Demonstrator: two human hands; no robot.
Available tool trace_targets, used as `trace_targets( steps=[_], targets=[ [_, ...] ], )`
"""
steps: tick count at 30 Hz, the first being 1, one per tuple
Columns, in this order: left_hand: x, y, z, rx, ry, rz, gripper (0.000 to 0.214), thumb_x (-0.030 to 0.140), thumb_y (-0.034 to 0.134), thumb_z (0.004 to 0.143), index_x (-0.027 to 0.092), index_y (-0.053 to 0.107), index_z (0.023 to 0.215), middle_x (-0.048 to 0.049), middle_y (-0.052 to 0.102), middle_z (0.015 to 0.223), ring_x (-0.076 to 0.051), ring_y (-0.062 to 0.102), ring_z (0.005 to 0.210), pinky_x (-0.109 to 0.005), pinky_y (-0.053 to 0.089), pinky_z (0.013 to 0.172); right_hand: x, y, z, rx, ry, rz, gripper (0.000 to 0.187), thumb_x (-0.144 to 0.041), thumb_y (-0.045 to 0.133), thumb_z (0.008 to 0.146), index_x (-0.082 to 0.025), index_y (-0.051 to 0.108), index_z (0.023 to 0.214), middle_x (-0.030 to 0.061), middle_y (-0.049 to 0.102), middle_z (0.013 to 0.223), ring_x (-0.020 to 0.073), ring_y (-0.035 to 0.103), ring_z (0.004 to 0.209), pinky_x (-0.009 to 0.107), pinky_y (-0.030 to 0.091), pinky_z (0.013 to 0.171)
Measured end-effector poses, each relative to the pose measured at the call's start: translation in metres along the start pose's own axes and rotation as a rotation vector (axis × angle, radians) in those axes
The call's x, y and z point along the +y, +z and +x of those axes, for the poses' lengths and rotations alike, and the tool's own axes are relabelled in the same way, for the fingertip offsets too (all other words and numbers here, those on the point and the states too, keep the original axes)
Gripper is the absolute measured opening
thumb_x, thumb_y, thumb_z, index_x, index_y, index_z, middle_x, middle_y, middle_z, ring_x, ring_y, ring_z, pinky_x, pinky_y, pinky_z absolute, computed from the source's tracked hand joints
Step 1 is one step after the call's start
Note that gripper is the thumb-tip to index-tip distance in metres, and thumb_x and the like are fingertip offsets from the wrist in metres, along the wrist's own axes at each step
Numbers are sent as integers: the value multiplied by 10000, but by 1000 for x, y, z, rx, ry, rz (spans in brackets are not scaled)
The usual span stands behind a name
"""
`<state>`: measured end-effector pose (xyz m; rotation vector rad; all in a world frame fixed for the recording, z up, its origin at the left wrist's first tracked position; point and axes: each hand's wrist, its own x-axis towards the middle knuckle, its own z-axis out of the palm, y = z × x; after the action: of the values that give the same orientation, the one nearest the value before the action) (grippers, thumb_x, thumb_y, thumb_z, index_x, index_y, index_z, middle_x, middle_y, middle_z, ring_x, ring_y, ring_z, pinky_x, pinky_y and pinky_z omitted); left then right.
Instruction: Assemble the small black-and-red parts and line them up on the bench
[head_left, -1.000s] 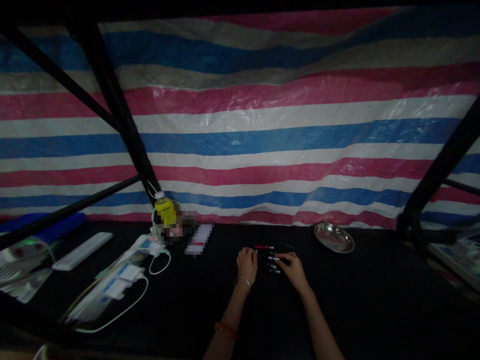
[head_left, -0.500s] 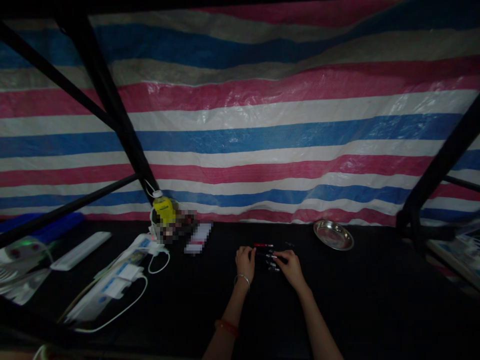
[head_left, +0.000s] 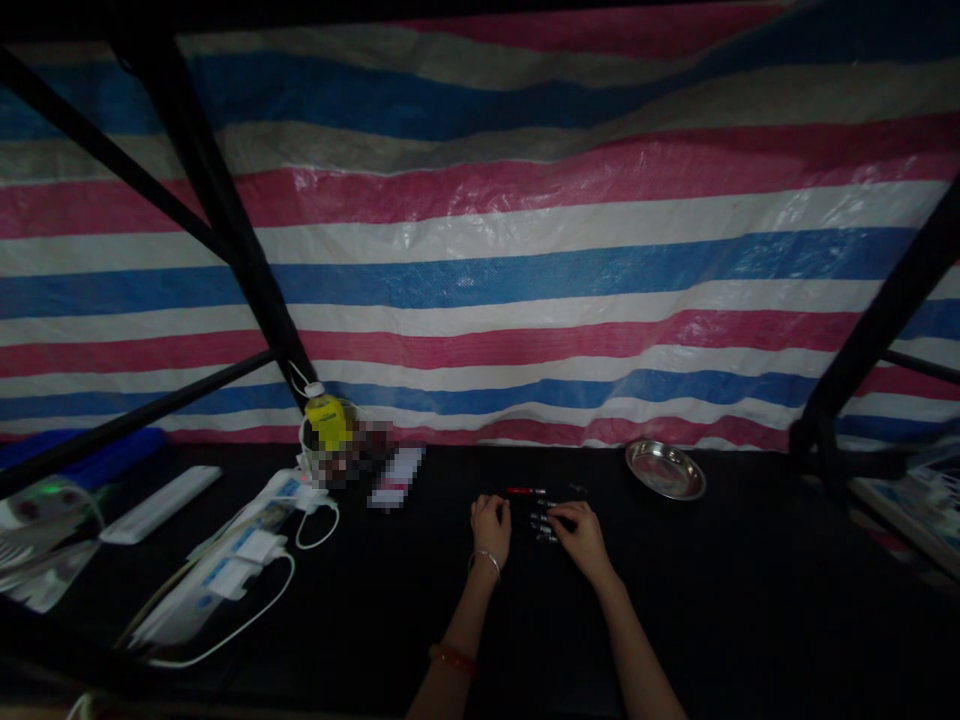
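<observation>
Both my hands rest on a black table top (head_left: pixel 712 600) around a small cluster of dark pens (head_left: pixel 541 522) with silvery tips. My left hand (head_left: pixel 491 526) is curled closed at the cluster's left end; what it grips is hidden. My right hand (head_left: pixel 581 535) has its fingers pinched on one of the pens at the right end. A red pen (head_left: pixel 526 491) lies just beyond the hands. A bangle sits on my left wrist.
A steel dish (head_left: pixel 666 470) sits to the right near the striped tarp (head_left: pixel 525 260). At left are a yellow bottle (head_left: pixel 328 420), white power strips and cables (head_left: pixel 225 570), and black frame posts (head_left: pixel 225 220) at both sides.
My hands have stayed over the pens; the right hand's fingers drew in slightly toward the cluster. The view shifted a little.
</observation>
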<state>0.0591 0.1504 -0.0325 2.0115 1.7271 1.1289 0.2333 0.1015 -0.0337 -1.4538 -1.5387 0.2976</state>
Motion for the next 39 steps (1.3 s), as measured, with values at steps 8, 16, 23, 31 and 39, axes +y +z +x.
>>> trace_targets(
  steps=[8,16,23,31,39],
  targets=[
    [1,0,-2,-3,11,-3,182,204,457,790,188,577,654,-53,535,734,-203,510,750,-338,428,722,5,-1,1,176,71,-198,281,-409,547,780,-220,700,921,95,593,890,236,524,867,371,421,776],
    [2,-4,-2,27,11,-92,182,229,464,793,189,573,653,-46,539,721,-195,521,735,-338,443,718,3,0,0,114,54,-257,222,-403,550,775,-278,717,851,75,606,850,236,526,828,362,402,733],
    [8,-12,-4,123,-4,-306,243,340,448,842,183,584,968,-58,589,844,-190,557,821,-355,473,782,-6,-4,2,95,42,-32,257,-455,553,786,-259,709,845,53,653,884,230,525,894,375,395,799],
    [19,-22,-8,-22,217,-247,320,126,501,748,224,620,1029,-42,645,969,-194,562,934,-371,449,844,-18,-2,2,105,43,187,259,-451,578,777,-241,705,860,48,670,861,211,532,898,375,398,845],
    [12,-15,-7,16,194,-208,207,182,589,756,257,689,920,-29,660,892,-185,583,862,-364,463,798,-12,-2,1,146,45,76,296,-476,566,765,-238,714,859,61,653,840,215,540,861,364,408,808]
  ],
)
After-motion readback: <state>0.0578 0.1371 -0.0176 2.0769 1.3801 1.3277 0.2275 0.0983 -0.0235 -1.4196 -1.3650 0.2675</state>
